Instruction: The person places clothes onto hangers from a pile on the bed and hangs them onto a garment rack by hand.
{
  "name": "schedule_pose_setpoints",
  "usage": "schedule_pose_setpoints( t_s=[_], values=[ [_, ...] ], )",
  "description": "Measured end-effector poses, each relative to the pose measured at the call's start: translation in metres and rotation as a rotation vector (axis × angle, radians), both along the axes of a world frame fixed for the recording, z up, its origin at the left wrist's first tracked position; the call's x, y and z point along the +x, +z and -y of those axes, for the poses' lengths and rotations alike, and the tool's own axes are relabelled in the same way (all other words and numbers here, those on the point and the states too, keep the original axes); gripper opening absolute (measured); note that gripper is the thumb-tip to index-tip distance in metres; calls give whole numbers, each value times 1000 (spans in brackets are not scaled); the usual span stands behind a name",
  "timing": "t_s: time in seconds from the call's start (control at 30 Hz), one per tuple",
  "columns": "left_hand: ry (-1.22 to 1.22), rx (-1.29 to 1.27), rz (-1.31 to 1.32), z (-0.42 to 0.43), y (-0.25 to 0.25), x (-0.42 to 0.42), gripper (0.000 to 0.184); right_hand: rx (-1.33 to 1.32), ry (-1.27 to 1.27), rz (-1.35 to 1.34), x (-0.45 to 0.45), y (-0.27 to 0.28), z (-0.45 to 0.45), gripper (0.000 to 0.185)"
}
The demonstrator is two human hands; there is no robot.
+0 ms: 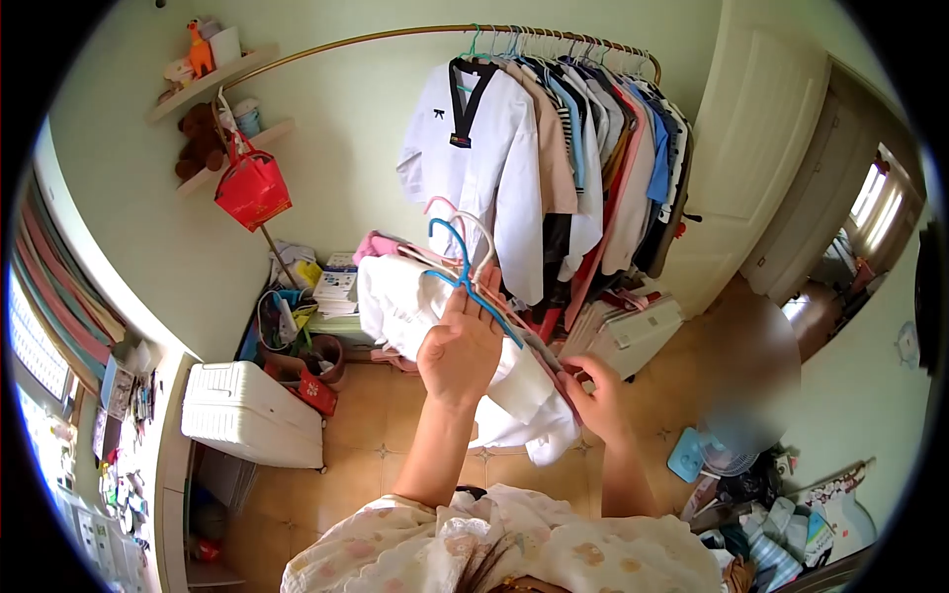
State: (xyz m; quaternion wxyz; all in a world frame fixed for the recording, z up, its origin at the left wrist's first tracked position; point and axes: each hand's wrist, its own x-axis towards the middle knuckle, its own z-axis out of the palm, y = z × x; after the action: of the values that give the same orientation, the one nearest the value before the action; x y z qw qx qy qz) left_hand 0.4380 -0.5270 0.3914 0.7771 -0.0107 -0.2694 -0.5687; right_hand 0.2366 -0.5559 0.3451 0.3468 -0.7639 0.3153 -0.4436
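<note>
My left hand point(461, 348) is raised in front of me, palm toward me and thumb apart, with its fingers up among several clothes hangers. A blue hanger point(465, 262) crosses in front of those fingers, and a white hanger point(485, 242) and a pink hook stand behind it. White garments point(390, 301) hang from this bundle on both sides of the hand. My right hand point(596, 397) is lower and to the right, thumb and fingers closed at the edge of a white garment point(529, 400); its exact grip is partly hidden.
A curved rail point(395, 40) carries a white martial arts jacket point(465, 148) and many clothes. A white suitcase point(247, 410) stands at left; a red bag point(254, 186) hangs above. Storage boxes point(633, 331) sit below the clothes. A fan point(727, 455) and piled items are at right.
</note>
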Motion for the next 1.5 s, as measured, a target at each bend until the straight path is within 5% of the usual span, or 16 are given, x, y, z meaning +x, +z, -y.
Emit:
schedule_pose_setpoints(
  t_s=[0.4, 0.9, 1.0, 1.5],
  values=[
    [343, 79, 88, 40, 0, 12, 87, -32, 75, 35, 21, -2, 82, 14],
    [251, -35, -4, 185, -4, 199, 90, -167, 26, -203, 212, 55, 221, 16],
    [261, -76, 1, 206, -2, 233, 92, -121, 84, -87, 257, 50, 242, 11],
    [264, -126, 101, 266, -4, 286, 98, -434, -204, -20, 323, 29, 323, 12]
  ],
)
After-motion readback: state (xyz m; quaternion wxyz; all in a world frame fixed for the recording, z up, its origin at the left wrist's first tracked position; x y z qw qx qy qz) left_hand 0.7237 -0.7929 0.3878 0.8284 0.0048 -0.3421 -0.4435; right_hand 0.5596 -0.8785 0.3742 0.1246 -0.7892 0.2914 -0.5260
